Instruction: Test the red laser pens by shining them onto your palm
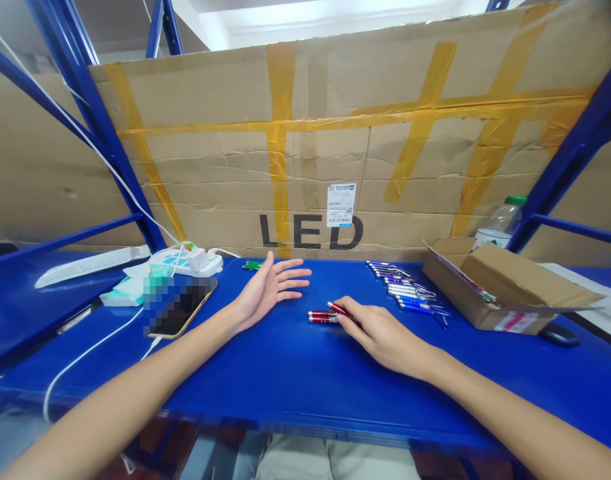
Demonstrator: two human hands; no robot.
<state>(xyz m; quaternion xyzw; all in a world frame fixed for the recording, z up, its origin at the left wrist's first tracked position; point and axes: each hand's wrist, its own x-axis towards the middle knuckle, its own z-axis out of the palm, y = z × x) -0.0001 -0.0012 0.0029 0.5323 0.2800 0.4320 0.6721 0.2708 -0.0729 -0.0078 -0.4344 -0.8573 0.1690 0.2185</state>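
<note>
My right hand [380, 333] is closed in a pinch on a slim red penlight [336, 307] with a silver end. Right beside its fingertips are more red penlights [318, 317], side by side; whether the fingers grip these too I cannot tell. My left hand [268, 293] is held open above the table, palm turned to the right, fingers spread and holding nothing. Behind it lie green penlights [252, 265], partly hidden. To the right of my right hand, several purple, silver and blue penlights [405, 288] lie in a row, some with metal loops.
At right stands an open cardboard box [510, 320], with a dark mouse-like object [559, 335] and a bottle [502, 223] near it. On the left are a phone [185, 310], a power strip [185, 263] and white cables. A large cardboard sheet [210, 187] walls off the blue table's [285, 387] back.
</note>
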